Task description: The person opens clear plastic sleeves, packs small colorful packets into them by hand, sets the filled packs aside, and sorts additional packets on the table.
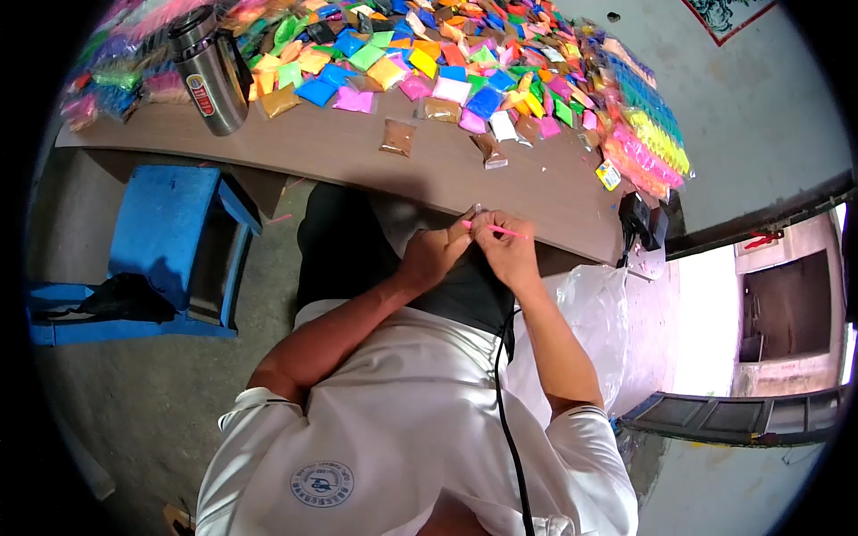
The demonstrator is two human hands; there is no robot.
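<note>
My left hand (436,254) and my right hand (509,255) meet over my lap, just in front of the table edge. A thin pink plastic stick (506,231) runs across the fingertips, its free end sticking out over my right hand. My right fingers pinch it. My left hand is closed with its fingertips against the stick's other end; what else lies in those fingers is too small to make out. On the table beyond lie a brown packet (398,138) and another brown packet (490,150), both in clear wrap.
A large heap of colourful small packets (366,57) covers the far side of the table (313,147). A steel flask (208,76) stands at left. Black adapters (642,219) sit at the right corner. A blue stool (165,214) is left; a clear plastic bag (585,330) is right.
</note>
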